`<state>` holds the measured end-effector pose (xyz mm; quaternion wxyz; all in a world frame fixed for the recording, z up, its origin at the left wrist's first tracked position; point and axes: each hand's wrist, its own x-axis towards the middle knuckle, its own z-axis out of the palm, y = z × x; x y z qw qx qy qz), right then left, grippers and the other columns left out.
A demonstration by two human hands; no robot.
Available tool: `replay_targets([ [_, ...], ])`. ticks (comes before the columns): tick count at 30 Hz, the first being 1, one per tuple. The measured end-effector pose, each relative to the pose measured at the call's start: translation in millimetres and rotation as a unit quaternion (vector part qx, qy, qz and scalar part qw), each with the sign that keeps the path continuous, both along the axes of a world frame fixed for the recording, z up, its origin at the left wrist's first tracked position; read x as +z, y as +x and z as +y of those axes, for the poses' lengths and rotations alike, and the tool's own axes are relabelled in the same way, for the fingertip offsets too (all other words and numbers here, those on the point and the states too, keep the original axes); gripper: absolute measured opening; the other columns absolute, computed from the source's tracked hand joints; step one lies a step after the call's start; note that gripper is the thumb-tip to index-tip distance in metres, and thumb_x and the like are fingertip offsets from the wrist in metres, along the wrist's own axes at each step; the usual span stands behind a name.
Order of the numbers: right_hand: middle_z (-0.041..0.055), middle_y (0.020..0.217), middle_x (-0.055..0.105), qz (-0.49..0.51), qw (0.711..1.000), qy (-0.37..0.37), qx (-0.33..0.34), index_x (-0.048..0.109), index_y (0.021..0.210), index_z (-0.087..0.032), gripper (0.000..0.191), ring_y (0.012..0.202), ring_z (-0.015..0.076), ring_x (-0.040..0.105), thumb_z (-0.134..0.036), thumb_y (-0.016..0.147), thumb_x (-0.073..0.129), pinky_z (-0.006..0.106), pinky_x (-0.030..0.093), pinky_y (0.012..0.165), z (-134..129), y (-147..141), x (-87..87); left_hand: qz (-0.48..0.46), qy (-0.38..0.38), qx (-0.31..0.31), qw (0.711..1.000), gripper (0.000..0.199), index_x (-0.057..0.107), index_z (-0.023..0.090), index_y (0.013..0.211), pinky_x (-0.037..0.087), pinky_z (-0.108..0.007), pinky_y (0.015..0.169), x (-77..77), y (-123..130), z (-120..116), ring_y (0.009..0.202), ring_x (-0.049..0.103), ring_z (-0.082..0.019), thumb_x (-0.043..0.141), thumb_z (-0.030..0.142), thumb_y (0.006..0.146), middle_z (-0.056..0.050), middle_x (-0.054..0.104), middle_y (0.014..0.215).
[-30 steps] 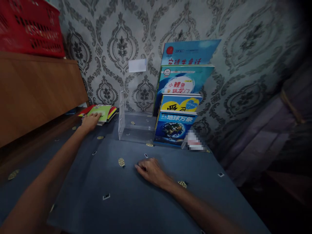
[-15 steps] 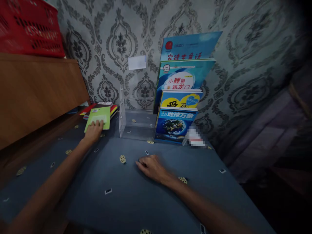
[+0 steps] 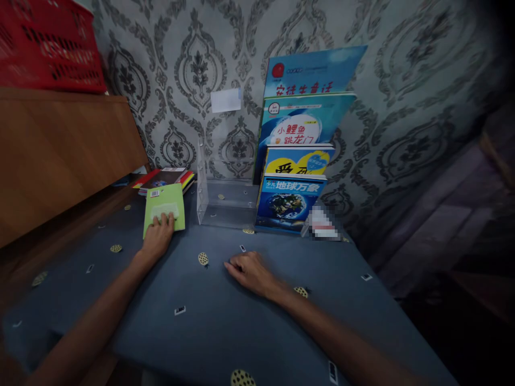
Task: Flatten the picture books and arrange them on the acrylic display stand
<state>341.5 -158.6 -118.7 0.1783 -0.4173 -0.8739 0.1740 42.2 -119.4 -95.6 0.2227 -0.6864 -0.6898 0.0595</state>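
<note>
My left hand (image 3: 159, 236) has its fingers over the lower part of a green book (image 3: 164, 201), its thumb hidden. The book lies partly over the front of a stack of colourful books (image 3: 187, 180). On the blue patterned tablecloth (image 3: 148, 327), my right hand (image 3: 250, 272) rests with its fingers loosely curled and nothing visible in them. Behind the hands stands a clear plastic rack (image 3: 202, 198). Its right side holds several upright books in tiers, with a blue earth book (image 3: 287, 206) at the front; its left side shows no books.
A red basket (image 3: 52, 48) sits on a wooden cabinet (image 3: 68, 155) at the left. Patterned wallpaper is behind the rack, with a white label (image 3: 226, 101) in front of it. A blurred white item (image 3: 323, 222) lies right of the rack. Purple cloth (image 3: 438, 225) hangs at the right.
My left hand and the green book have moved nearer to me and slightly right, uncovering more of the stack. My right hand has stayed nearly still.
</note>
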Motion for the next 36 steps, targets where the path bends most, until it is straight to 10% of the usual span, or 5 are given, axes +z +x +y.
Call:
replay_targets([
  [14, -0.0058, 0.053, 0.036, 0.012, 1.000, -0.004, 0.009, 0.039, 0.054, -0.018, 0.048, 0.052, 0.0087, 0.029, -0.026, 0.098, 0.055, 0.028, 0.019, 0.059, 0.1, 0.7, 1.9, -0.017, -0.094, -0.014, 0.995, 0.052, 0.055, 0.010, 0.140, 0.055, -0.043, 0.073, 4.7, 27.2, -47.2, 0.092, 0.073, -0.032, 0.033, 0.009, 0.093, -0.028, 0.068, 0.117],
  [19, -0.0048, 0.054, 0.040, 0.003, 1.000, -0.001, 0.009, 0.044, 0.054, -0.018, 0.046, 0.053, 0.0093, 0.032, -0.026, 0.098, 0.056, 0.028, 0.019, 0.059, 1.5, 0.1, -0.5, -0.121, -0.164, -0.136, 0.969, 0.039, 0.068, 0.030, 0.124, 0.050, -0.036, 0.074, 15.8, 49.1, -71.6, 0.090, 0.073, -0.027, 0.037, 0.033, 0.101, -0.013, 0.075, 0.102],
  [21, -0.0045, 0.054, 0.041, 0.001, 1.000, -0.003, 0.006, 0.044, 0.054, -0.018, 0.046, 0.053, 0.0096, 0.031, -0.027, 0.098, 0.055, 0.028, 0.020, 0.060, 1.1, -0.2, 0.3, -0.163, -0.166, -0.171, 0.957, 0.039, 0.068, 0.035, 0.124, 0.049, -0.033, 0.078, 21.6, 43.1, -61.5, 0.096, 0.072, -0.025, 0.037, 0.045, 0.101, -0.009, 0.076, 0.105],
  [29, -0.0043, 0.054, 0.041, -0.003, 1.000, -0.005, 0.004, 0.042, 0.054, -0.018, 0.046, 0.053, 0.0093, 0.030, -0.027, 0.098, 0.054, 0.028, 0.020, 0.060, -1.1, -0.2, 4.6, -0.167, -0.055, 0.024, 0.984, 0.045, 0.060, 0.017, 0.133, 0.052, -0.036, 0.089, 23.0, -28.3, 42.2, 0.116, 0.065, -0.029, 0.037, 0.038, 0.101, -0.015, 0.067, 0.132],
  [36, -0.0039, 0.054, 0.043, 0.012, 1.000, 0.004, 0.011, 0.043, 0.054, -0.018, 0.046, 0.053, 0.0092, 0.033, -0.026, 0.098, 0.055, 0.028, 0.021, 0.060, 0.7, 1.4, 1.4, -0.167, -0.054, 0.009, 0.984, 0.050, 0.061, 0.016, 0.132, 0.051, -0.037, 0.093, 5.6, -42.9, 41.4, 0.117, 0.063, -0.030, 0.033, 0.043, 0.101, -0.015, 0.067, 0.128],
])
